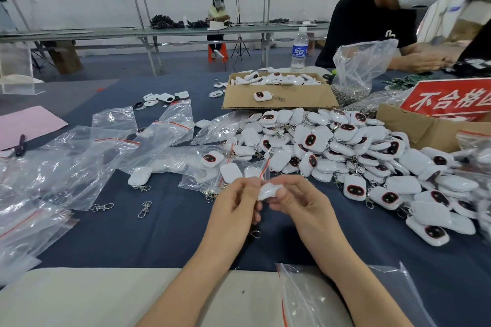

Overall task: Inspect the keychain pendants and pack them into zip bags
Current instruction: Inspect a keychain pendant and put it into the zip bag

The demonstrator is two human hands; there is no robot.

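Left grip (239,203) and right grip (301,203) pinch one white keychain pendant (267,191) above the dark tabletop (172,233).
Fingers hide most of the blurred pendant, and its face cannot be seen. Its long axis seems to run left-right between the hands. A zip bag (261,171) rises just behind it; whether the pendant is inside, I cannot tell. Two loose clasps (101,206) lie to the left. The pendant pile (345,146) is beyond counting. Two cardboard boxes (279,102) stand behind, one cut off.

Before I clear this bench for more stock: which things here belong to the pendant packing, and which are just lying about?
Job: held pendant, pinched by left hand and right hand; pendant heap; zip bags; box of pendants.
Lying about: water bottle; pink sheet; loose clasps.
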